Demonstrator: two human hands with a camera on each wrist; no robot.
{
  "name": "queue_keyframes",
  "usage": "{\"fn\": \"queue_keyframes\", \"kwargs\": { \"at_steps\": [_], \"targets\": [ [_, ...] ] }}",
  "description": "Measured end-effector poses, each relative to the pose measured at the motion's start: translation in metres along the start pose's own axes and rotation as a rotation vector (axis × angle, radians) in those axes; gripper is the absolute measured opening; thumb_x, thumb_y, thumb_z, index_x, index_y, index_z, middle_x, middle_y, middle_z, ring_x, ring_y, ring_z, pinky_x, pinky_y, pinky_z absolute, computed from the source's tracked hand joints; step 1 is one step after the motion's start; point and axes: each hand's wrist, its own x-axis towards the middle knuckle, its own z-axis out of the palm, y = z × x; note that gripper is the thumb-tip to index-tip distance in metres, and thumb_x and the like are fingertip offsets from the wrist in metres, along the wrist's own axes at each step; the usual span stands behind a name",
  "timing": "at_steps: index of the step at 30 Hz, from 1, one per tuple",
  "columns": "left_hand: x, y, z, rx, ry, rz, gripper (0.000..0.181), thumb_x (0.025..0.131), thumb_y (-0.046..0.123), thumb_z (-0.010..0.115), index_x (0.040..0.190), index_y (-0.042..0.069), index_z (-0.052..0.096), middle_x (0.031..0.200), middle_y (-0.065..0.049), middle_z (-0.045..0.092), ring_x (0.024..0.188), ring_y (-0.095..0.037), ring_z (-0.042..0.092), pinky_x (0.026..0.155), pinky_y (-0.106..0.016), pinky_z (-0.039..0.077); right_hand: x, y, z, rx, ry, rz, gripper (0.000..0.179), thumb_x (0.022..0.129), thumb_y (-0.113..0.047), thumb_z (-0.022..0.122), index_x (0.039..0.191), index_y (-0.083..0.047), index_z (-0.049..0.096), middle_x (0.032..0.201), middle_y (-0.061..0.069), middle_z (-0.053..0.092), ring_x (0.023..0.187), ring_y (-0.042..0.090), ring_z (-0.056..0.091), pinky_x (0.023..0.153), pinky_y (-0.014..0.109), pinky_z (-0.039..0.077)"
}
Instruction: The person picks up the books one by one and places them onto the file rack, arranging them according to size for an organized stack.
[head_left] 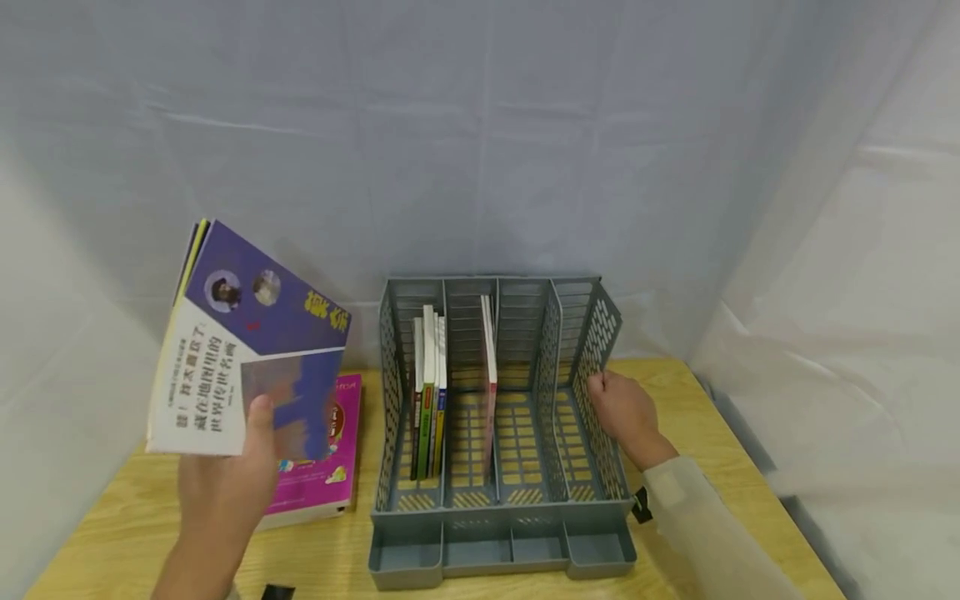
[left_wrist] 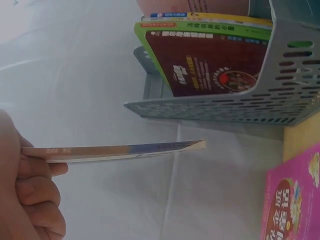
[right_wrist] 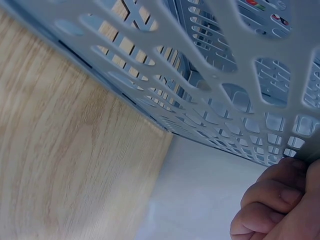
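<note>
My left hand grips a thin purple-and-white book by its lower edge, thumb across the front cover. The book is raised and tilted left of the grey desk file rack; yellow and dark edges show along its upper left side. Edge-on in the left wrist view, the book has the fingers curled beneath it. At the rack's right side wall, my right hand grips the perforated edge; the right wrist view has its curled fingers at that wall, the fingertips partly hidden.
Several thin books stand in the rack's leftmost compartment, and pale books lean in the second. On the wooden table, a pink book lies left of the rack, partly behind the left hand. White sheeting hangs behind.
</note>
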Motion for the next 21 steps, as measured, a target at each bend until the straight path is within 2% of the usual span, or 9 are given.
{"fn": "queue_keyframes", "kwargs": {
  "at_steps": [4,7,9,11,14,16,19,20,21],
  "targets": [
    [-0.004,0.006,0.003,-0.058,0.056,0.124,0.073,0.099,0.003,0.063,0.163,0.016,0.030,0.158,-0.017,0.045,0.132,-0.039,0.051,0.116,-0.032,0.035,0.000,0.000,-0.001,-0.001,-0.009,0.000,0.041,0.107,-0.026,0.027,0.068,-0.017,0.033,0.057,0.002,0.036,0.053,0.016,0.020,0.059,0.034,0.019],
    [-0.005,0.012,0.006,-0.114,0.097,0.205,0.073,0.098,-0.003,0.061,0.162,0.014,0.031,0.154,-0.014,0.049,0.125,-0.019,0.054,0.108,-0.021,0.037,0.000,0.000,-0.001,-0.001,-0.015,-0.005,0.041,0.107,-0.026,0.027,0.068,-0.018,0.034,0.057,0.002,0.037,0.053,0.016,0.020,0.059,0.034,0.019],
    [-0.004,0.017,0.007,-0.189,0.112,0.263,0.073,0.096,-0.008,0.059,0.161,0.012,0.031,0.150,-0.009,0.051,0.121,-0.010,0.055,0.106,-0.019,0.040,0.000,0.000,-0.001,0.002,-0.016,-0.007,0.042,0.108,-0.026,0.027,0.068,-0.017,0.034,0.057,0.001,0.037,0.053,0.016,0.020,0.059,0.034,0.020],
    [-0.005,0.022,0.008,-0.260,0.135,0.324,0.074,0.095,-0.012,0.056,0.160,0.007,0.028,0.152,-0.008,0.049,0.122,-0.006,0.054,0.108,-0.021,0.040,0.000,0.000,-0.001,0.006,-0.012,-0.006,0.042,0.108,-0.026,0.027,0.068,-0.017,0.034,0.056,0.001,0.036,0.053,0.016,0.020,0.059,0.034,0.019],
    [-0.008,0.030,0.008,-0.342,0.163,0.406,0.072,0.094,-0.014,0.053,0.159,-0.002,0.024,0.157,-0.012,0.043,0.127,-0.012,0.053,0.113,-0.025,0.037,0.000,0.001,0.000,0.009,-0.007,-0.006,0.042,0.108,-0.026,0.027,0.067,-0.017,0.035,0.056,0.001,0.036,0.053,0.016,0.020,0.058,0.033,0.019],
    [-0.012,0.036,0.010,-0.367,0.184,0.445,0.073,0.094,-0.012,0.053,0.157,-0.008,0.018,0.164,-0.016,0.033,0.133,-0.014,0.049,0.119,-0.029,0.032,0.000,0.002,0.000,0.010,-0.005,-0.009,0.042,0.108,-0.026,0.027,0.067,-0.017,0.035,0.055,0.001,0.036,0.053,0.016,0.020,0.058,0.033,0.019],
    [-0.016,0.044,0.014,-0.408,0.212,0.496,0.071,0.095,-0.007,0.055,0.153,-0.013,0.015,0.164,-0.021,0.030,0.136,-0.018,0.046,0.122,-0.035,0.027,0.000,0.002,0.000,0.008,0.000,-0.011,0.042,0.107,-0.026,0.027,0.067,-0.017,0.035,0.056,0.001,0.036,0.053,0.016,0.020,0.058,0.033,0.019],
    [-0.017,0.047,0.016,-0.417,0.211,0.508,0.071,0.095,-0.006,0.055,0.152,-0.013,0.014,0.163,-0.021,0.030,0.137,-0.019,0.045,0.123,-0.036,0.026,0.001,0.002,0.000,0.007,0.000,-0.009,0.042,0.107,-0.026,0.027,0.067,-0.017,0.035,0.056,0.001,0.036,0.053,0.016,0.020,0.058,0.033,0.019],
    [-0.020,0.049,0.018,-0.429,0.206,0.510,0.069,0.096,-0.005,0.055,0.152,-0.013,0.016,0.155,-0.017,0.044,0.129,-0.014,0.052,0.118,-0.032,0.034,0.001,0.002,0.000,0.005,0.002,-0.005,0.041,0.107,-0.027,0.027,0.067,-0.017,0.035,0.056,0.002,0.037,0.053,0.016,0.021,0.058,0.033,0.020]
  ]
}}
